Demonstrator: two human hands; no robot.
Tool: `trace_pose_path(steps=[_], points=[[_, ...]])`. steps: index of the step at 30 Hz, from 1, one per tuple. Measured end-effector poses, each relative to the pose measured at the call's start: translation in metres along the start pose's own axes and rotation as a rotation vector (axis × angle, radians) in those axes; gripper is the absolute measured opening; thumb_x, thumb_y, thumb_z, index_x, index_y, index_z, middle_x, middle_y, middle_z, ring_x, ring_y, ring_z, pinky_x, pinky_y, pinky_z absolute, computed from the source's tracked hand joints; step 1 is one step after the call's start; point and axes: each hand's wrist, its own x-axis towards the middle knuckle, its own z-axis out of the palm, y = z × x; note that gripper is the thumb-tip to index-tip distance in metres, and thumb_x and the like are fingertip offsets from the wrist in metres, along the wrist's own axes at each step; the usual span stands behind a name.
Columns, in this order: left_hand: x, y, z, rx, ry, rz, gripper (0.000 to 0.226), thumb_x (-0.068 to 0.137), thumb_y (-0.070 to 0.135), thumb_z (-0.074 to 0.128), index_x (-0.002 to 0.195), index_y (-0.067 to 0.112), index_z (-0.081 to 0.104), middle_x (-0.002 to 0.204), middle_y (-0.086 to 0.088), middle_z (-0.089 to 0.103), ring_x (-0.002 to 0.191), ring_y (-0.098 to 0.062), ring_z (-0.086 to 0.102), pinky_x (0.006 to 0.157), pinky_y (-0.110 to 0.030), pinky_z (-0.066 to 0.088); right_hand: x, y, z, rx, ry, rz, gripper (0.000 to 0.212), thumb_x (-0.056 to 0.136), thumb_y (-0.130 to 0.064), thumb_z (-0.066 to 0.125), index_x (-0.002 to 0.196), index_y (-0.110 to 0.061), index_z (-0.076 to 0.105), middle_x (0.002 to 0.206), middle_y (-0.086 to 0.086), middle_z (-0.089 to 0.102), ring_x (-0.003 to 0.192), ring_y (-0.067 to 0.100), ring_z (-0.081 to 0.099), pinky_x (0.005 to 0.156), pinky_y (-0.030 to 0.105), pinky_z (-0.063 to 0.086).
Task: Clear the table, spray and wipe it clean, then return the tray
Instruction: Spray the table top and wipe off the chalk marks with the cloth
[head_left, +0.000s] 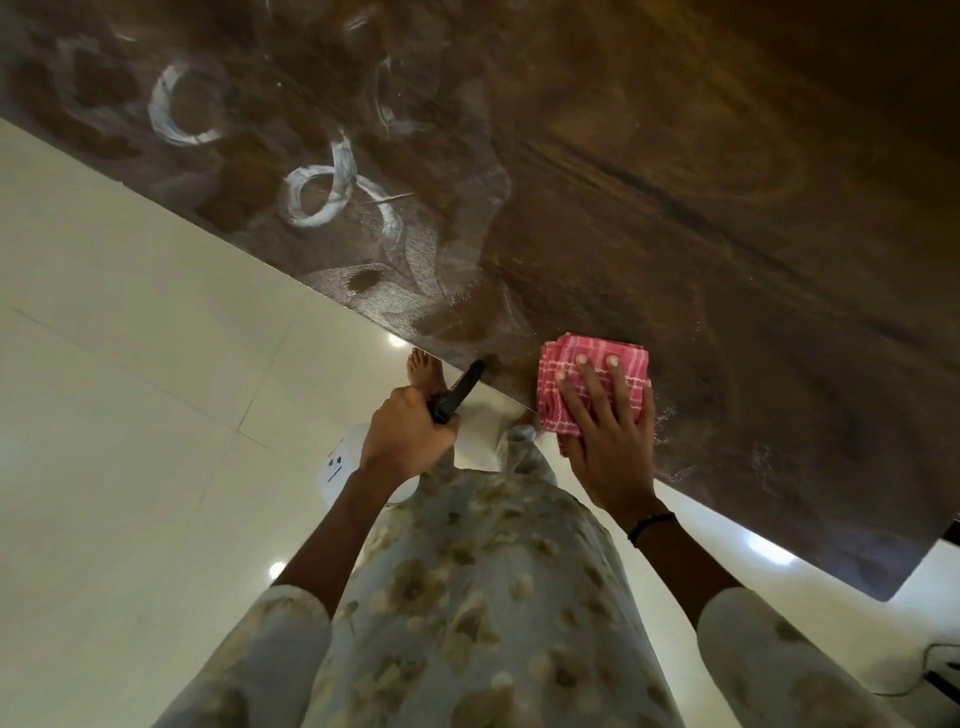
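Tabletop (649, 171) stretched away from both hands as a broad dark wooden surface, its near edge running diagonally from up beyond the left hand down past the right wrist to a rounded corner off to the right. Ahead of the right hand the wood lay bare and open. Up and to the left of the hands, pale smears and at least 2 whitish rings (182, 106) marked the surface, with streaked film trailing down toward the edge just ahead of the left hand. Below that edge, pale floor tiles (130, 364) spread wide to the left of the left hand.

The right hand (608, 441) lay flat, palm down, fingers spread, pressing a folded pink checked cloth (587, 374) onto the table just inside the edge; the cloth's front half showed past the fingertips. A dark band (652, 527) circled that wrist.

The left hand (405, 436) hung off the table, just short of its edge, fist closed around the dark trigger head of a spray bottle (457, 392), nozzle reaching the edge. The bottle's white body (343, 457) showed below and left of the fist.

Both forearms were bare, sleeves of a floral garment (467, 597) ending near the elbows. A bare foot (423, 371) stood on the tiles beyond the left hand.
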Motion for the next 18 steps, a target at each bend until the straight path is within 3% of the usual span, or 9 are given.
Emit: trace_pose_path(steps=[2, 5, 9, 11, 13, 15, 18], points=[[0.003, -0.002, -0.007, -0.050, 0.019, 0.026, 0.015, 0.077, 0.021, 0.063, 0.073, 0.031, 0.052, 0.061, 0.000, 0.054, 0.056, -0.024, 0.048, 0.050, -0.026, 0.034, 0.019, -0.015, -0.004, 0.015, 0.002, -0.024, 0.056, 0.097, -0.046, 0.035, 0.149, -0.026, 0.029, 0.158, 0.006, 0.023, 0.147, 0.033, 0.012, 0.114, 0.064, 0.016], [0.007, -0.004, -0.021, -0.117, 0.035, 0.069, 0.008, 0.075, 0.022, 0.063, 0.076, 0.026, 0.057, 0.062, -0.001, 0.057, 0.055, -0.023, 0.048, 0.056, -0.029, 0.040, 0.058, -0.047, -0.010, 0.045, 0.011, -0.039, 0.056, 0.094, -0.041, 0.040, 0.148, -0.025, 0.035, 0.156, 0.006, 0.031, 0.146, 0.034, 0.020, 0.114, 0.064, 0.017], [0.013, -0.006, -0.041, -0.160, 0.081, 0.088, 0.011, 0.065, 0.031, 0.057, 0.073, 0.037, 0.054, 0.051, 0.011, 0.051, 0.046, -0.011, 0.045, 0.049, -0.024, 0.030, 0.098, -0.095, -0.015, 0.101, 0.025, -0.082, 0.055, 0.091, -0.037, 0.045, 0.144, -0.026, 0.041, 0.157, 0.002, 0.031, 0.147, 0.031, 0.022, 0.115, 0.061, 0.015], [0.018, -0.009, -0.051, -0.185, 0.092, 0.098, 0.015, 0.064, 0.032, 0.056, 0.078, 0.036, 0.058, 0.052, 0.011, 0.054, 0.048, -0.010, 0.049, 0.049, -0.025, 0.034, 0.102, -0.103, -0.014, 0.093, 0.018, -0.134, 0.053, 0.090, -0.037, 0.046, 0.142, -0.027, 0.045, 0.156, 0.002, 0.031, 0.147, 0.030, 0.022, 0.116, 0.060, 0.015], [0.022, -0.012, -0.062, -0.204, 0.099, 0.129, 0.024, 0.066, 0.033, 0.055, 0.088, 0.033, 0.064, 0.060, 0.005, 0.062, 0.054, -0.017, 0.054, 0.054, -0.029, 0.043, 0.095, -0.093, -0.014, 0.065, -0.011, -0.227, 0.054, 0.093, -0.039, 0.044, 0.146, -0.029, 0.039, 0.158, 0.000, 0.028, 0.148, 0.027, 0.018, 0.116, 0.060, 0.016], [0.026, -0.015, -0.073, -0.203, 0.098, 0.161, 0.022, 0.066, 0.040, 0.052, 0.085, 0.035, 0.063, 0.065, -0.002, 0.065, 0.058, -0.026, 0.056, 0.059, -0.032, 0.045, 0.084, -0.070, -0.013, 0.037, -0.038, -0.308, 0.054, 0.096, -0.042, 0.039, 0.148, -0.030, 0.032, 0.158, 0.000, 0.023, 0.148, 0.026, 0.013, 0.116, 0.060, 0.017], [0.032, -0.017, -0.087, -0.203, 0.102, 0.185, 0.013, 0.065, 0.048, 0.049, 0.072, 0.041, 0.058, 0.066, -0.004, 0.066, 0.059, -0.025, 0.057, 0.060, -0.033, 0.047, 0.071, -0.038, -0.018, 0.031, -0.039, -0.170, 0.056, 0.095, -0.041, 0.040, 0.148, -0.030, 0.025, 0.157, 0.004, 0.027, 0.147, 0.032, 0.016, 0.112, 0.064, 0.023]])
